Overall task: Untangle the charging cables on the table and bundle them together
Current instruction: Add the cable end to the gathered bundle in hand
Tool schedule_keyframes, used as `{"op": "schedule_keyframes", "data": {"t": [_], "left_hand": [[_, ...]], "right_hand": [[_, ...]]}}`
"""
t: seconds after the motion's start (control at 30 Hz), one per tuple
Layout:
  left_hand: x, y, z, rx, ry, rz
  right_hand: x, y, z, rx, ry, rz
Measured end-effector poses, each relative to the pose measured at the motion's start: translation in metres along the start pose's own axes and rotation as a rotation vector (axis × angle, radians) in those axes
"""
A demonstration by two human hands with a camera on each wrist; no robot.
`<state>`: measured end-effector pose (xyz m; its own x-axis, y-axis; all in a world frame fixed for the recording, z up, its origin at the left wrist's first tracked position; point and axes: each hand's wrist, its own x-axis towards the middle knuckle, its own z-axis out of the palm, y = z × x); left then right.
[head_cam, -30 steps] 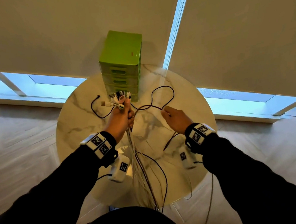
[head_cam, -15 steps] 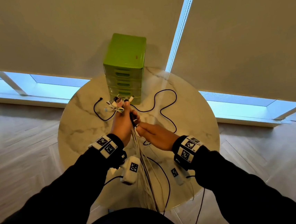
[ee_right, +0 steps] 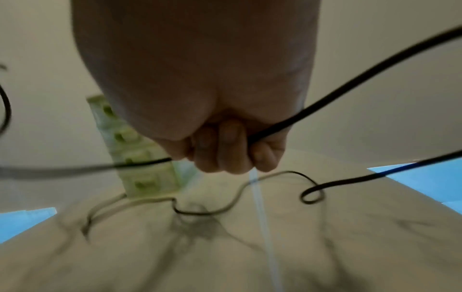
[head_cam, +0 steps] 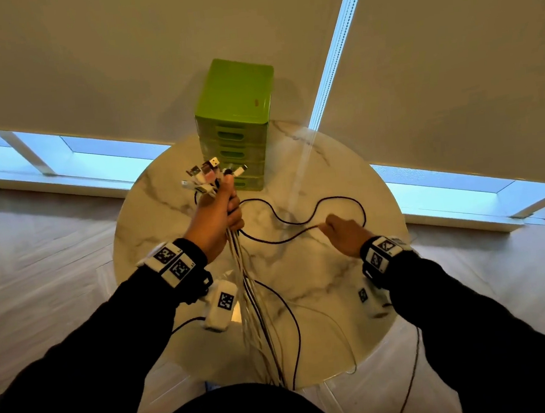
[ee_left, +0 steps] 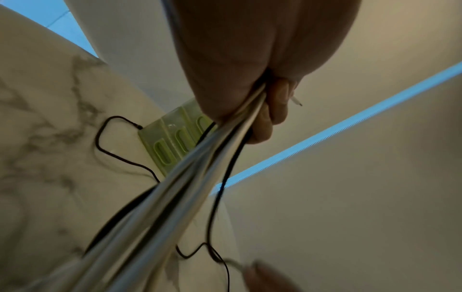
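1. Step in hand, as I read it: run the loose black cable [head_cam: 300,233] out straight w/ the right hand [head_cam: 345,237], then lay it alongside the bundle [head_cam: 244,275].
2. To do it well: keep the left hand [head_cam: 214,223] as the fixed anchor, slide the right along the cable w/o yanking; the loop beyond the right fingers could snag or knot.
3. Left fingers [ee_left: 271,110]: clenched round the bundle of white + dark cables; plug ends [head_cam: 210,175] fan out above the fist, the rest hangs below it over the table [head_cam: 153,231] edge.
4. Right fingers [ee_right: 225,146]: curled tight, grasping the black cable, which exits both sides of the fist.
5. Green drawer unit [head_cam: 235,110] sits just past the left fingertips; don't knock it.
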<state>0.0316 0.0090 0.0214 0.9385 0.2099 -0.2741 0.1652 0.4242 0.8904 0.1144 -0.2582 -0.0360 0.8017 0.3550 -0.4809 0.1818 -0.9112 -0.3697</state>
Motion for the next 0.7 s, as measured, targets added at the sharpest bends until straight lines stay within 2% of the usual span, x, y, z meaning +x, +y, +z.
{"op": "schedule_keyframes", "data": {"t": [0.1,0.2,0.27,0.33,0.43,0.57,0.7], "left_hand": [[-0.005,-0.012,0.013,0.074,-0.052,-0.022],[-0.006,-0.021,0.022,0.137,-0.015,-0.045],[-0.005,-0.021,0.025,0.128,0.038,-0.066],[-0.003,-0.02,0.024,0.096,0.08,-0.069],[0.0,-0.024,0.02,0.043,0.129,-0.091],[0.002,-0.028,0.018,0.041,0.177,-0.07],[0.004,-0.027,0.015,-0.005,0.252,-0.045]], "right_hand": [[0.004,-0.052,-0.015,0.152,0.248,-0.117],[-0.004,-0.107,-0.012,0.301,0.362,-0.287],[-0.012,-0.131,-0.005,0.354,0.353,-0.413],[-0.017,-0.143,0.001,0.38,0.303,-0.473],[-0.02,-0.147,0.008,0.404,0.238,-0.499],[-0.02,-0.139,0.015,0.39,0.22,-0.529],[-0.028,-0.122,0.015,0.499,0.205,-0.51]]}}
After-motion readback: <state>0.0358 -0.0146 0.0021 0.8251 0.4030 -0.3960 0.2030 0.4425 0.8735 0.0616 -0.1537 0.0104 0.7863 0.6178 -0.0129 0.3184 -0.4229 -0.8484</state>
